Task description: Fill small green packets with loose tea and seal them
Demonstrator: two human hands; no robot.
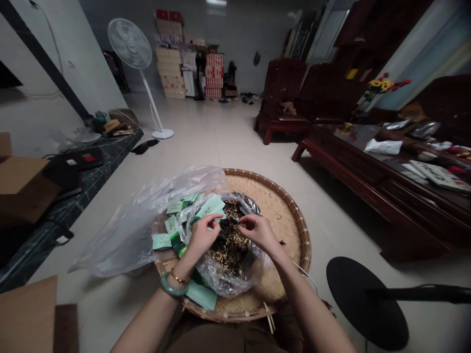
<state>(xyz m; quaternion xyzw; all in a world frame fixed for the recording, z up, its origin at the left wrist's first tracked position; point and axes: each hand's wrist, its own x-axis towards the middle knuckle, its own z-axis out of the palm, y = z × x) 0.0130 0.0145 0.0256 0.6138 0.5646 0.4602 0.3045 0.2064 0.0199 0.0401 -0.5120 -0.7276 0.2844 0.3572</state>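
Note:
A clear plastic bag (230, 288) lies open on a round woven bamboo tray (279, 201). Inside it is a loose mix of dark and pale dried bits (233, 247). Above the mix, my left hand (204, 236) is closed in a pinch, next to a pale green packet (210, 206). My right hand (260, 231) also pinches, its fingertips at small dark pieces between the two hands. What either hand grips is too small to make out. Several more green packets (162, 241) lie on the tray's left side, partly under plastic.
A large translucent plastic bag (125, 235) spills over the tray's left edge. On the right are a black round stand base (364, 304) and a dark wooden table (353, 171). A white fan (162, 133) stands ahead; cardboard boxes (25, 186) are at left.

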